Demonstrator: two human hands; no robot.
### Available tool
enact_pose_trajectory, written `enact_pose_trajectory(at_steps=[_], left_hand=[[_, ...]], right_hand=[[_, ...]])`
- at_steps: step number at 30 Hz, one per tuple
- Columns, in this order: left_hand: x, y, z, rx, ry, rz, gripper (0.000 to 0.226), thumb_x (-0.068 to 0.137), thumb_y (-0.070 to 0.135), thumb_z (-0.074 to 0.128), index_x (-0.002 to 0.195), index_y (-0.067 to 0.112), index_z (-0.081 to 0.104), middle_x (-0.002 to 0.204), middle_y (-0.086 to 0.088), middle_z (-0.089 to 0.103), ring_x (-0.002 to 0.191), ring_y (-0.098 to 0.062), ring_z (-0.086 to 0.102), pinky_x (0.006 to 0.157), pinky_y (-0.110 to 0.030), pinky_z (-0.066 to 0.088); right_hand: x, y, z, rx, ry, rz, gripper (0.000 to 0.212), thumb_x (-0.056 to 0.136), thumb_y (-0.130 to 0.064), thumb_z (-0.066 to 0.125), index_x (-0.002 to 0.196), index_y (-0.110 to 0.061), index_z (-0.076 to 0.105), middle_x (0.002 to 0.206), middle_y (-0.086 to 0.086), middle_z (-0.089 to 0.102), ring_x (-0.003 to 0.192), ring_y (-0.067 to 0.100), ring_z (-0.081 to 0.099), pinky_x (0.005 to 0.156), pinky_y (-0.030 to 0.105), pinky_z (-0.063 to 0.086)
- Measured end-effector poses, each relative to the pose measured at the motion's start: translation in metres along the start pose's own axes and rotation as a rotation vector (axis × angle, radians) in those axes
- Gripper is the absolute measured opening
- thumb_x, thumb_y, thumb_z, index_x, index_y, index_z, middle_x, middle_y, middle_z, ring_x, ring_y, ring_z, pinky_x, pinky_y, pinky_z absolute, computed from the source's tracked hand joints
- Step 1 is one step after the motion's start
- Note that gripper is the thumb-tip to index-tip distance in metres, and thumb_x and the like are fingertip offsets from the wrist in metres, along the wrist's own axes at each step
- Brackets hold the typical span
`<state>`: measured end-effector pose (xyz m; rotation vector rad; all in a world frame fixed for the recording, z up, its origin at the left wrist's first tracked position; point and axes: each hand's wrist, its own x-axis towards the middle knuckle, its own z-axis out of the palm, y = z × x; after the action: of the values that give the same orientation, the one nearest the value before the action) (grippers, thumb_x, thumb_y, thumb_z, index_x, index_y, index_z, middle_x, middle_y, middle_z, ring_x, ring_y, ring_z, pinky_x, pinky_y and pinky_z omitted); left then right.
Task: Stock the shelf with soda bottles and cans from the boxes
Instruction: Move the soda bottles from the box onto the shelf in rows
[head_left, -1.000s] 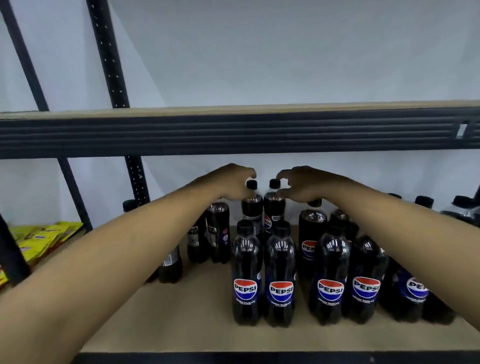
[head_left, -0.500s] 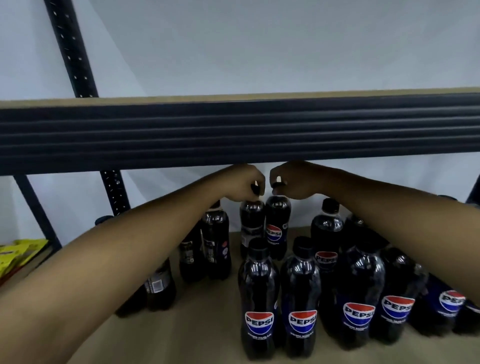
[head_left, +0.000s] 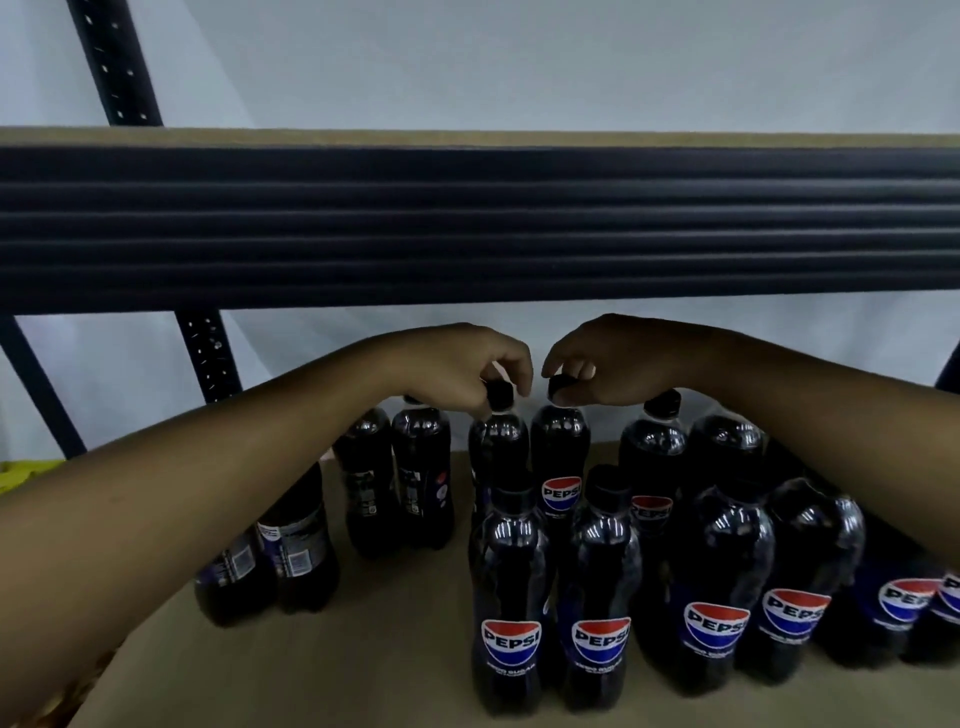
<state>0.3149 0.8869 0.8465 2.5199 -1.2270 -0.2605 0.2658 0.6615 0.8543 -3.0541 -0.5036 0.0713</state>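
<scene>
Bottles (head_left: 511, 597) stand on the shelf board (head_left: 363, 654): two pairs left of centre, packed rows from centre to right edge, beneath the upper shelf (head_left: 467, 223).

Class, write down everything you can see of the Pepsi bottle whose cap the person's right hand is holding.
The bottle looks like clear glossy plastic full of dark liquid, with a black cap and a red, white and blue Pepsi label facing the camera. It stands upright on the shelf board, behind the front bottles, which hide its base. The right hand pinches its cap from above. A neighbouring bottle stands close on its left.
</scene>
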Motion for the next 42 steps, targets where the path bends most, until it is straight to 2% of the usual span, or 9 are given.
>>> enact_pose_trajectory(at_steps=[4, 7, 11, 14, 17, 21, 33, 38, 42], left_hand=[[0.004, 0.0, 0.013, 0.281, 0.111, -0.02, 0.04, 0.087, 0.06, 0.069, 0.11, 0.027, 0.065, 0.101, 0.012, 0.061, 0.092, -0.005, 0.058, 0.078, -0.028, 0.051], [0.004, 0.0, 0.018, 0.315, 0.131, 0.047, 0.026, 0.093, 0.047, 0.07, 0.1, 0.022, 0.07, 0.083, 0.013, 0.063, 0.075, -0.001, 0.057, 0.068, -0.025, 0.044], [-0.002, 0.002, 0.01, 0.155, 0.053, 0.035, 0.03, 0.09, 0.025, 0.078, 0.118, 0.031, 0.071, 0.114, 0.017, 0.07, 0.099, 0.001, 0.064, 0.08, -0.016, 0.046], [-0.005, 0.003, 0.009, 0.142, 0.065, -0.011, 0.035, 0.09, 0.038, 0.076, 0.124, 0.032, 0.068, 0.121, 0.02, 0.065, 0.096, 0.007, 0.061, 0.082, -0.016, 0.045], [-0.007, 0.004, 0.011, 0.143, 0.097, -0.001, 0.023, 0.093, 0.038, 0.073, 0.113, 0.028, 0.071, 0.101, 0.018, 0.07, 0.087, 0.004, 0.065, 0.085, -0.023, 0.053], [-0.011, 0.006, 0.013, 0.062, 0.092, 0.009, 0.019, 0.094, 0.029, 0.073, 0.112, 0.023, 0.073, 0.1, 0.014, 0.072, 0.078, 0.012, 0.066, 0.073, -0.008, 0.049], [-0.023, 0.015, 0.017, -0.045, 0.058, -0.05, 0.017, 0.094, 0.027, 0.073, 0.111, 0.028, 0.073, 0.093, 0.024, 0.072, 0.079, -0.004, 0.075, 0.078, -0.019, 0.051], [-0.032, 0.023, 0.017, -0.015, 0.057, -0.083, 0.027, 0.095, 0.034, 0.07, 0.122, 0.03, 0.07, 0.111, 0.018, 0.071, 0.085, -0.002, 0.074, 0.087, -0.023, 0.054], [-0.041, 0.029, 0.022, 0.09, 0.109, -0.126, 0.04, 0.097, 0.048, 0.064, 0.135, 0.039, 0.062, 0.131, 0.019, 0.064, 0.106, 0.0, 0.066, 0.098, -0.023, 0.05]], right_hand=[[0.003, -0.001, 0.007, -0.061, -0.03, 0.006, 0.032, 0.096, -0.052, 0.061, 0.116, -0.028, 0.067, 0.111, -0.012, 0.065, 0.104, 0.01, 0.059, 0.097, 0.038, 0.051], [0.004, -0.001, 0.007, -0.077, -0.042, 0.0, 0.029, 0.096, -0.052, 0.06, 0.111, -0.029, 0.067, 0.108, -0.013, 0.064, 0.103, 0.01, 0.058, 0.096, 0.039, 0.051], [0.0, -0.006, 0.002, -0.065, -0.047, -0.008, 0.027, 0.097, -0.049, 0.059, 0.111, -0.027, 0.067, 0.11, -0.01, 0.065, 0.103, 0.011, 0.059, 0.095, 0.036, 0.05], [-0.003, -0.009, 0.002, -0.007, -0.045, -0.019, 0.024, 0.097, -0.047, 0.061, 0.107, -0.026, 0.068, 0.101, -0.007, 0.07, 0.088, 0.005, 0.064, 0.086, 0.03, 0.053], [-0.004, -0.01, 0.003, 0.001, -0.038, -0.021, 0.024, 0.097, -0.047, 0.062, 0.104, -0.026, 0.069, 0.096, -0.008, 0.072, 0.087, 0.005, 0.065, 0.087, 0.031, 0.054], [-0.009, -0.008, 0.004, 0.041, -0.04, -0.028, 0.02, 0.095, -0.047, 0.064, 0.098, -0.029, 0.07, 0.091, -0.01, 0.073, 0.083, 0.004, 0.067, 0.088, 0.036, 0.056], [-0.023, -0.01, 0.007, 0.076, -0.039, -0.052, 0.015, 0.094, -0.049, 0.065, 0.097, -0.035, 0.07, 0.094, -0.013, 0.072, 0.089, 0.005, 0.066, 0.087, 0.032, 0.055], [-0.029, -0.013, 0.007, 0.048, -0.032, -0.049, 0.023, 0.094, -0.053, 0.063, 0.103, -0.032, 0.07, 0.101, -0.012, 0.073, 0.097, 0.007, 0.066, 0.09, 0.035, 0.054], [-0.035, -0.016, 0.007, -0.003, -0.013, -0.049, 0.034, 0.095, -0.054, 0.062, 0.117, -0.03, 0.067, 0.115, -0.012, 0.066, 0.108, 0.01, 0.06, 0.098, 0.038, 0.051]])
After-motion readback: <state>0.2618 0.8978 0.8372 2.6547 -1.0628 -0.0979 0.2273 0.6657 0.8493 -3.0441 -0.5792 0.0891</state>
